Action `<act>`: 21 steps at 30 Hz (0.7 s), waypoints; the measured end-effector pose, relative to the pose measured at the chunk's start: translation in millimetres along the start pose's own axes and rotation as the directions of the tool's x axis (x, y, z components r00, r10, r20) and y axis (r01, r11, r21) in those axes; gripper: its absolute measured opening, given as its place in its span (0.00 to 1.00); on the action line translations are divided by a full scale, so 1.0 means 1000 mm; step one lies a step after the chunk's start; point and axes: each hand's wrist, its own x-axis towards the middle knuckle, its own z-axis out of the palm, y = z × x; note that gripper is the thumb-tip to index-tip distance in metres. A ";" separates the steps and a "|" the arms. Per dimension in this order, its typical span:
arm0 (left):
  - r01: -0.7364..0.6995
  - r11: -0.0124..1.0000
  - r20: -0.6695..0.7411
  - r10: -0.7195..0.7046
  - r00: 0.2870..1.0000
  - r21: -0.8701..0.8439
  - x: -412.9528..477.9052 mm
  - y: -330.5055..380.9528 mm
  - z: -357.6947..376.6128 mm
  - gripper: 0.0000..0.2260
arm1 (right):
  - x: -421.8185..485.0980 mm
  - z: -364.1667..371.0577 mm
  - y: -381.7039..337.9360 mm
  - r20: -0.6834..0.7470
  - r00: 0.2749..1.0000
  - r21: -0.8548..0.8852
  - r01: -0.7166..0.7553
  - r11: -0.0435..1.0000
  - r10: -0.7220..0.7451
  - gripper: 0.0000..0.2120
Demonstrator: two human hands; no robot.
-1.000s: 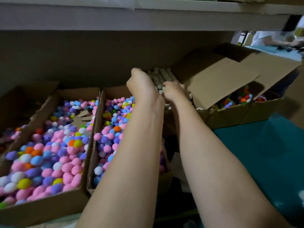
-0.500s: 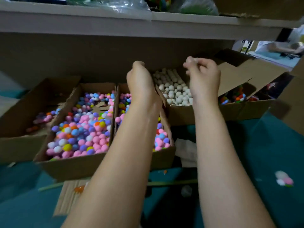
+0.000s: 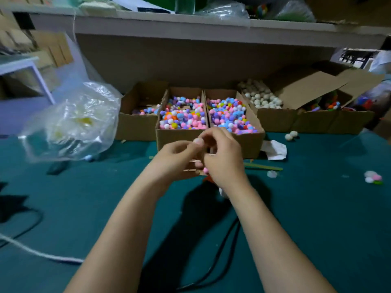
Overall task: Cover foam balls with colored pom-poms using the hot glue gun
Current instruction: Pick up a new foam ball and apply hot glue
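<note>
The left hand and right hand meet at frame centre with fingers curled together; whether they pinch anything cannot be told. Just above them lie boxed pom-poms, with foam balls boxed at upper right.

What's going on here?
A person works at a green table. The left hand and right hand meet in front of two boxes of colored pom-poms and pinch a small pale ball, probably foam, though it is mostly hidden. A pink pom-pom shows just under the fingers. The box of white balls sits at back right.
</note>
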 end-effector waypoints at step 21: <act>0.213 0.691 -0.460 0.192 0.867 0.690 0.024 -0.049 -0.015 0.22 | -0.004 -0.043 0.035 0.474 0.581 -0.010 -0.748 0.664 0.662 0.10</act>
